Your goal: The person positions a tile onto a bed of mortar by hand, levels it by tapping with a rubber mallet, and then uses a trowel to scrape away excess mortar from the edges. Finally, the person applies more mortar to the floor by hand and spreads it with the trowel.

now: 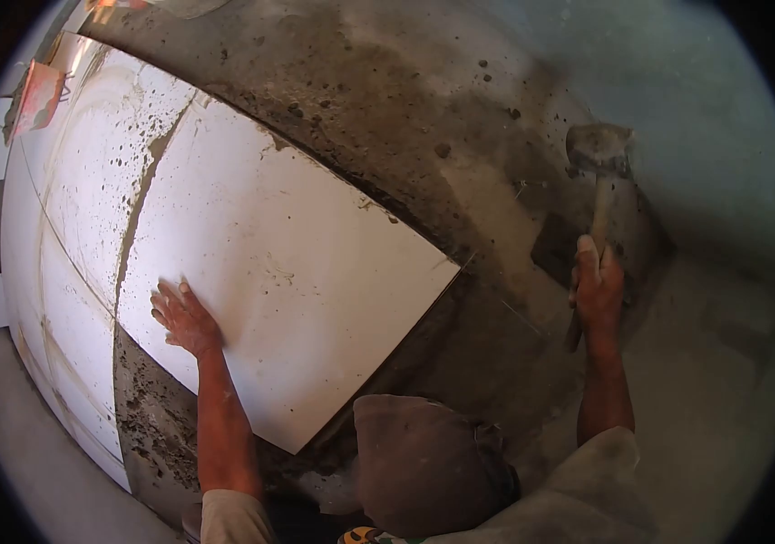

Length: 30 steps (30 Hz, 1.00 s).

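My left hand (187, 317) lies with its fingers spread on the left part of a large white tile (297, 263). Specks of mortar dot the tile's surface. My right hand (598, 283) is closed round the handle of a mallet (600, 150), off to the right of the tile. The mallet's head points away from me and is coated with grey dirt. Behind the right hand is a dark, flat object (555, 247), partly hidden; I cannot make out what it is.
More white tiles (70, 208) lie at the left, with a mortar-filled gap beside the large one. A reddish container (38, 98) stands at the upper left. Rough mortar (360, 100) covers the floor beyond the tile. A wall (705, 118) rises at the right. A capped head (428, 462) shows below.
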Tool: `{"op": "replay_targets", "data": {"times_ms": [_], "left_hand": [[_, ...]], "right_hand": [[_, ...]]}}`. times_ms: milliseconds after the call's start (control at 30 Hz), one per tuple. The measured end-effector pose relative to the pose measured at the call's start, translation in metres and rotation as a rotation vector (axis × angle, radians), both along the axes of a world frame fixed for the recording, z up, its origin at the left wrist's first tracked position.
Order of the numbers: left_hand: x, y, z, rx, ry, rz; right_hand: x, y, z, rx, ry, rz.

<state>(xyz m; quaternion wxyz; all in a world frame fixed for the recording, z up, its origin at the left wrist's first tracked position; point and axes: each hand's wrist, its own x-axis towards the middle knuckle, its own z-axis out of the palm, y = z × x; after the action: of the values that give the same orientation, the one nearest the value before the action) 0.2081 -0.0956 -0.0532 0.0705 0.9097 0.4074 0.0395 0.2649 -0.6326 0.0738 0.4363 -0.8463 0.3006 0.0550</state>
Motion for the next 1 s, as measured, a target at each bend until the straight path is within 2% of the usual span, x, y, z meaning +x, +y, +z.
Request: {"op": "replay_targets", "data": {"times_ms": [100,167,233,267,367,433,567,667,733,867,933,1000], "left_hand": [[0.002,-0.020,0.001,-0.033,0.000,-0.027],[-0.001,-0.032,-0.003,0.095,0.101,-0.030],[0.001,-0.035,-0.001,0.090,0.122,-0.038],[0.002,-0.035,0.002,0.089,0.136,-0.029],[0.007,-0.041,0.012,0.029,0.173,0.003],[0.008,-0.044,0.013,0.025,0.166,0.008],[0.008,-0.044,0.017,0.016,0.164,0.004],[0.008,-0.047,0.021,-0.003,0.158,0.021],[0.011,-0.045,0.019,0.005,0.155,0.011],[0.008,-0.043,0.020,-0.008,0.154,0.043],[0.008,-0.045,0.019,-0.018,0.145,0.053],[0.009,-0.042,0.016,0.005,0.158,0.060]], "right_hand": [[0.025,-0.026,-0.005,-0.369,-0.069,0.262],[0.055,-0.020,0.000,-0.559,-0.172,0.424],[0.085,-0.010,-0.004,-0.721,-0.223,0.564],[0.098,-0.002,-0.006,-0.721,-0.221,0.563],[0.114,0.031,-0.006,-0.675,-0.218,0.696],[0.104,0.060,0.003,-0.299,-0.062,0.682],[0.032,0.112,-0.040,0.286,-0.097,0.658],[0.007,0.153,-0.029,0.433,0.019,0.716],[0.001,0.175,-0.027,0.657,0.157,0.707],[0.012,0.215,-0.029,0.572,0.030,0.766],[0.011,0.238,-0.055,0.252,0.202,0.929],[0.011,0.249,-0.055,0.259,0.155,0.944]]}}
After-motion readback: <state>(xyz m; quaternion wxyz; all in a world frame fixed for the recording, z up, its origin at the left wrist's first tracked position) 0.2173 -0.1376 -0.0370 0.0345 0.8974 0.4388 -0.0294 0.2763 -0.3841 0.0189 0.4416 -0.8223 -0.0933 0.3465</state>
